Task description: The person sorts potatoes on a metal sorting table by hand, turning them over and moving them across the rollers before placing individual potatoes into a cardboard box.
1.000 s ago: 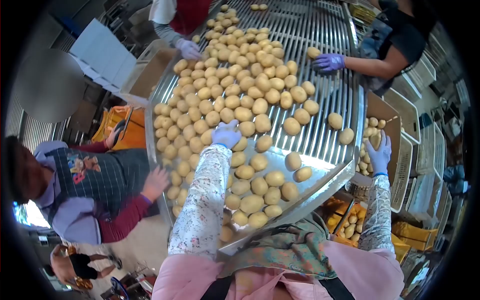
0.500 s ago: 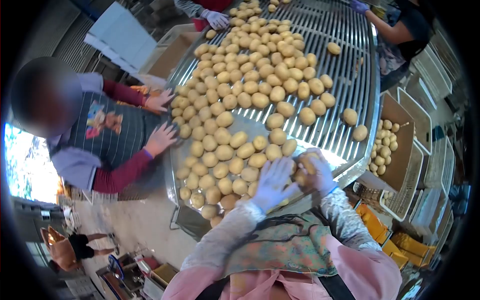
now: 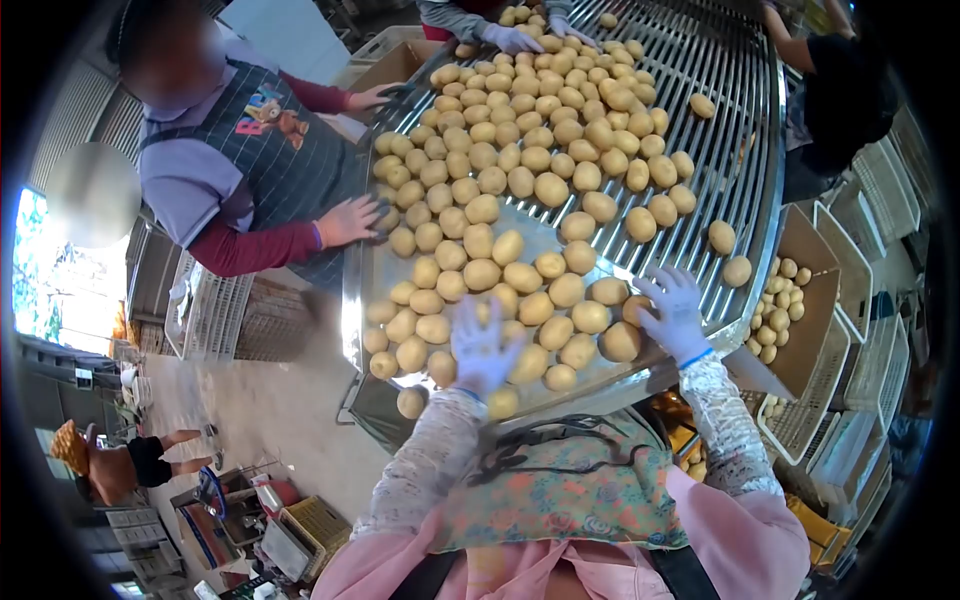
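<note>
Many round yellow-brown potatoes (image 3: 520, 181) cover the metal sorting table (image 3: 600, 388) and its slatted part. My left hand (image 3: 483, 345), in a pale purple glove, lies with spread fingers over the potatoes near the front edge; it is slightly blurred. To the right, my right hand (image 3: 674, 312), gloved too, has its fingers apart beside a brownish potato (image 3: 621, 342) at the right end of the group. Neither hand is closed on a potato.
A co-worker (image 3: 250, 150) at the left side has both hands at the table's edge. Gloved hands of another person (image 3: 512, 39) reach in at the top. Someone in black (image 3: 850, 90) stands at the right. A cardboard box (image 3: 812, 255) of potatoes and plastic crates (image 3: 880, 330) are at the right.
My left hand has moved left over the potatoes. My right hand has come off the potatoes it was on and opened, farther right. The view has shifted, and the co-worker's hands are nearer the potatoes.
</note>
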Demonstrator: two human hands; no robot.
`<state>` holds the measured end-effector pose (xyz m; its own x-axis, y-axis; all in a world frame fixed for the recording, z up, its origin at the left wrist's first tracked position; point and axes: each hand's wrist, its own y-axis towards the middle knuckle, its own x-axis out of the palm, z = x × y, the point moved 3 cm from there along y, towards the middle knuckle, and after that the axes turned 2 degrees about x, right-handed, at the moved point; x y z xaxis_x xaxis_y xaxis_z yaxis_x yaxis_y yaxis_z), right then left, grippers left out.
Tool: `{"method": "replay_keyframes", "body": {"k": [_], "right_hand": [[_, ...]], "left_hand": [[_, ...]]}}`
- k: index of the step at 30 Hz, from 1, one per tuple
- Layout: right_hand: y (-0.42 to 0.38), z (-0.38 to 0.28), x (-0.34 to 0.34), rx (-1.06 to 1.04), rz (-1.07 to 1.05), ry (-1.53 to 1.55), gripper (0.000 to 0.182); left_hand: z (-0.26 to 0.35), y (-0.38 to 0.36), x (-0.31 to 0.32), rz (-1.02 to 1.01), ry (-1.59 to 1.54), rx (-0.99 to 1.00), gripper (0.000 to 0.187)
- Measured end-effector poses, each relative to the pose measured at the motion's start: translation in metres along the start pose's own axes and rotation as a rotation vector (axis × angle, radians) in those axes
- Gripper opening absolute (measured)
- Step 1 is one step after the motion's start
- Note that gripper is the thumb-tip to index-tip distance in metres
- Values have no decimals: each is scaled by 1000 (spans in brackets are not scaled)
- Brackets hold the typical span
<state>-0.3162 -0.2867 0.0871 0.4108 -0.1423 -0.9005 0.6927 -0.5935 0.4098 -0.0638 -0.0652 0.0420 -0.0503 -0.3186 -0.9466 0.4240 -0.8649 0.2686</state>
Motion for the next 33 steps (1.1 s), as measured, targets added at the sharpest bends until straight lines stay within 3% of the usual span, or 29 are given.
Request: {"method": "replay_keyframes", "body": {"k": [1,5,7,8,11,12,13,14,15,17,19,20,21,22,23,26,27,28,29,31,32,33], "right_hand": [[8,-6,13,-55,-82,146,41],[34,-43,48,-189,-323,467,42],[41,-72,53,-258,-249,354,42],[44,-88,55,-328,-174,234,42],[47,-127,96,-334,-205,194,45],[48,-139,108,-294,-338,147,48],[57,-156,106,-303,-338,154,48],[66,-171,107,-219,-547,100,48],[70,-177,109,-130,-755,41,48],[68,-176,128,-224,-736,74,54],[72,-164,138,-324,-732,237,61],[77,-156,134,-364,-844,305,65],[73,-148,125,-365,-847,305,65],[71,-139,109,-269,-802,464,66],[65,-130,101,-169,-753,622,67],[34,-91,88,222,-344,1320,67],[32,-81,71,231,-346,1315,67],[28,-72,48,581,-356,1783,60],[20,-66,37,957,-336,2232,53],[-3,-33,53,981,-298,2195,45],[-11,-20,59,1019,-266,2156,38],[-13,-15,56,1024,-259,2155,38]], "left_hand": [[15,0,-8,-188,-116,68,73],[-23,-66,-17,-274,-239,186,82],[-49,-92,-43,-356,-240,140,72],[-62,-98,-49,-360,-233,134,72],[-84,-108,-50,-356,30,47,66],[-87,-104,-47,-229,2,-85,66],[-87,-96,-46,-96,-23,-212,65],[-76,-78,-45,-126,-56,-275,69],[-64,-75,-18,-76,-50,-209,70],[-30,-62,9,-21,-46,-150,71],[4,-34,-5,-290,114,-208,70],[0,-35,-7,-290,112,-212,70],[-4,-36,-11,-298,-59,-40,69],[-11,-36,-17,-303,-228,136,69],[-27,-36,-22,-306,-226,137,69],[-89,-36,-6,-407,-353,97,68],[-120,-30,13,-264,8,50,67],[-133,-27,22,-120,365,1,66],[-118,-17,29,-125,361,2,66],[-66,19,42,13,251,-269,61],[-43,27,43,16,247,-264,61],[-18,32,43,-48,84,-113,62]]}}
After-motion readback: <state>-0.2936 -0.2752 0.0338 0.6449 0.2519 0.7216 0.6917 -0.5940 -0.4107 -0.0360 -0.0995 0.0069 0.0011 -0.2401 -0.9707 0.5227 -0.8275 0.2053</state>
